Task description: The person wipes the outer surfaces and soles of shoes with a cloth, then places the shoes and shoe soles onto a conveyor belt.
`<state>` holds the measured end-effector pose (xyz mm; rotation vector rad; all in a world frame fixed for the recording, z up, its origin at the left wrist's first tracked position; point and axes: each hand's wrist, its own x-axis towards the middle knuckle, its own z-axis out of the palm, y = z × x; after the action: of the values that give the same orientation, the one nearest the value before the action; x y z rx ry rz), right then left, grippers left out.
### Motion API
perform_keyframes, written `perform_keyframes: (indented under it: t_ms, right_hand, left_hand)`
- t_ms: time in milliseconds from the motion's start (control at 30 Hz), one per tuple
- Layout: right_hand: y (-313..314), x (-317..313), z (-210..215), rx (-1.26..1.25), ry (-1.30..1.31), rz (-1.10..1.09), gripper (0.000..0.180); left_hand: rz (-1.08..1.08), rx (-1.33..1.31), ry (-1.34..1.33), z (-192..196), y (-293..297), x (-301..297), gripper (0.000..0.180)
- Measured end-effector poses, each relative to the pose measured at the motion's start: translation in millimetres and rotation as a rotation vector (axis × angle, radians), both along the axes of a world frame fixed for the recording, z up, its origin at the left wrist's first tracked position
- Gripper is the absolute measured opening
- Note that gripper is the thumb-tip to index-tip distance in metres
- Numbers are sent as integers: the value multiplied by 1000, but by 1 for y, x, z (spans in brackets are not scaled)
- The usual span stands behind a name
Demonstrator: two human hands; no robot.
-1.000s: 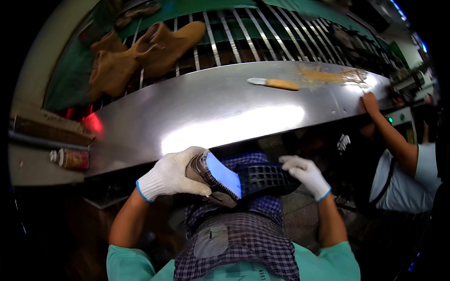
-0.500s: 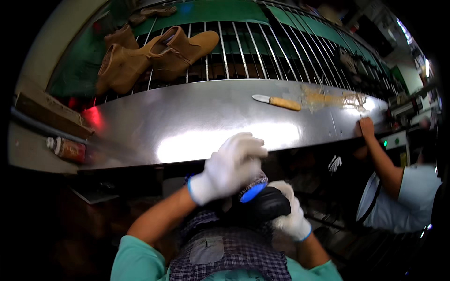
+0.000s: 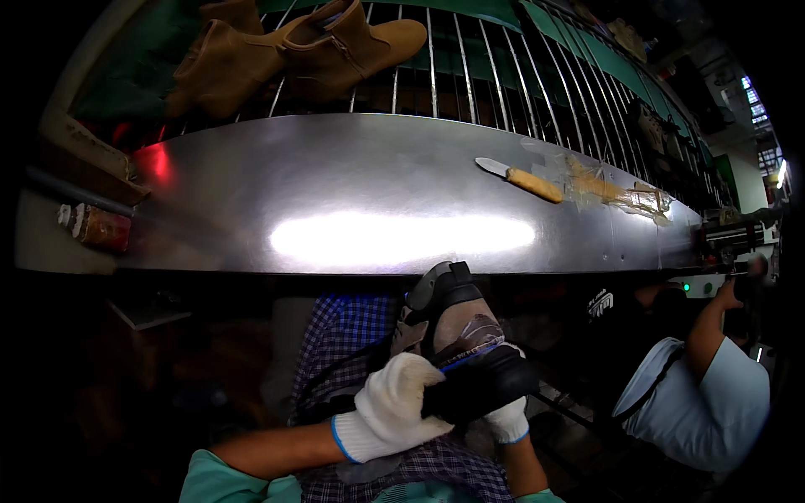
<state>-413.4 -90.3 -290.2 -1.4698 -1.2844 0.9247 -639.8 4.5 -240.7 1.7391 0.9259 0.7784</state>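
Observation:
A brown-and-black shoe [image 3: 459, 325] lies across my lap in front of the bench edge, with a blue strip along its opening. A rounded black part [image 3: 496, 375] sits at its near end; I cannot tell whether it belongs to the shoe. My left hand [image 3: 392, 407], in a white knit glove, curls its fingers and thumb around the dark near side of the shoe. Gloved the same way, my right hand [image 3: 508, 419] holds the shoe from the right and below, its fingers mostly hidden behind the black part.
Beyond the shoe stretches a shiny metal bench [image 3: 352, 184]. On it lies a wooden-handled knife [image 3: 528, 180], beside yellowed tape [image 3: 616, 193]. Tan boots [image 3: 335, 54] rest on a rod rack [image 3: 465, 71]. A red container [image 3: 102, 228] stands at left; a co-worker [image 3: 700, 402] is at right.
My left hand has come down and nearer, from above the shoe onto its near side. The shoe has turned, showing its brown upper. The co-worker's hand has left the bench edge.

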Motion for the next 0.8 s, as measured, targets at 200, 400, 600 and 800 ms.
perform_keyframes:
  t_ms: [200, 400, 600, 800]
  right_hand:
    - [-18, -5, -21, -94, 136, -200, 75]
    - [-14, -14, -18, -183, 304, -338, 92]
    - [-19, -8, -10, -302, 49, -296, 63]
    - [-52, 24, -45, -243, -442, -123, 40]
  left_hand:
    - [-12, -4, -19, -18, 6, 1, 55]
    - [38, -12, -29, -27, 2, 3, 52]
    - [10, 59, -122, -32, 14, -2, 70]
    - [-8, -108, -126, -31, 17, -15, 68]
